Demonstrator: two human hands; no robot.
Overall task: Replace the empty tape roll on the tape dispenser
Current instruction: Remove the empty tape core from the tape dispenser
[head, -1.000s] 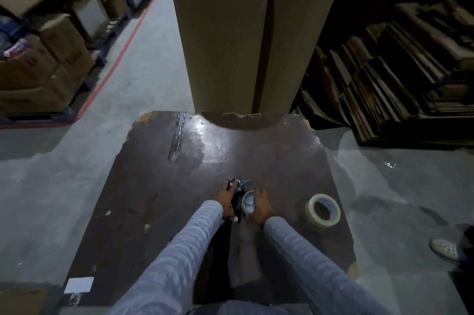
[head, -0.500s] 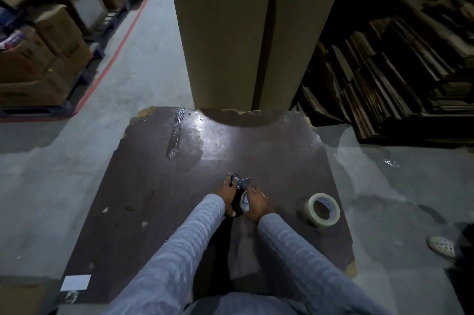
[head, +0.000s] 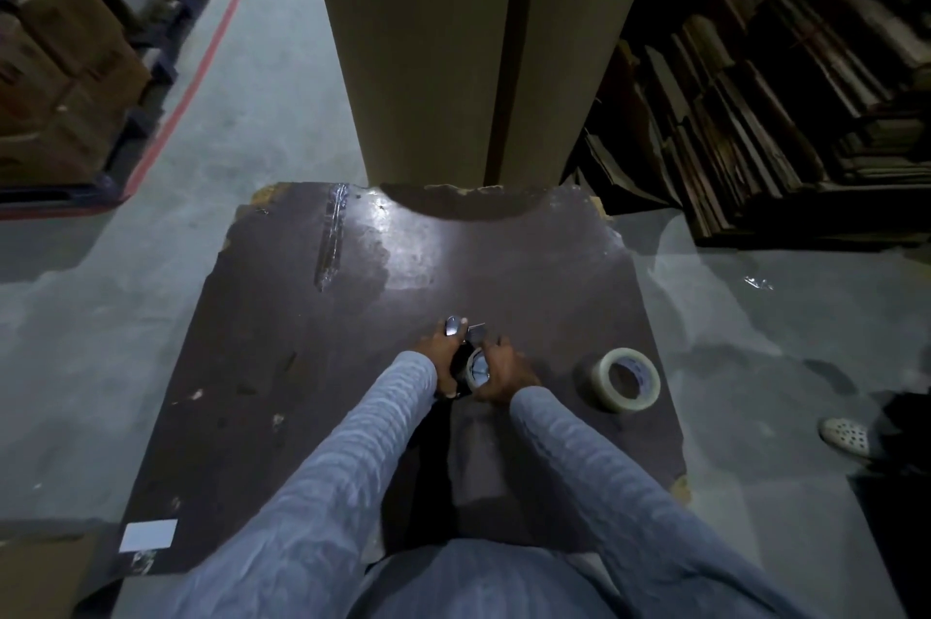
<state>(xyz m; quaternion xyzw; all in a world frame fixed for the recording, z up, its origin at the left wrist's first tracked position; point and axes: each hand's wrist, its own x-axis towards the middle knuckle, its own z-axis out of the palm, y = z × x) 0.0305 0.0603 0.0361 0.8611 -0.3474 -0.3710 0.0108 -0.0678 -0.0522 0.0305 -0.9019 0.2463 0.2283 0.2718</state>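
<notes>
I'm in a warehouse: stacked cardboard boxes (head: 65, 64) on pallets along a red floor line (head: 196, 69), bare concrete floor (head: 101, 341), and flattened cardboard (head: 755, 114) piled to my right.

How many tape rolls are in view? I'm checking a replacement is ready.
2: one roll at the dispenser between both hands, one full roll lying on the board to their right.

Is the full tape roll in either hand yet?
No. The full tape roll lies on the dark board, apart from both hands, which hold the tape dispenser.
</notes>
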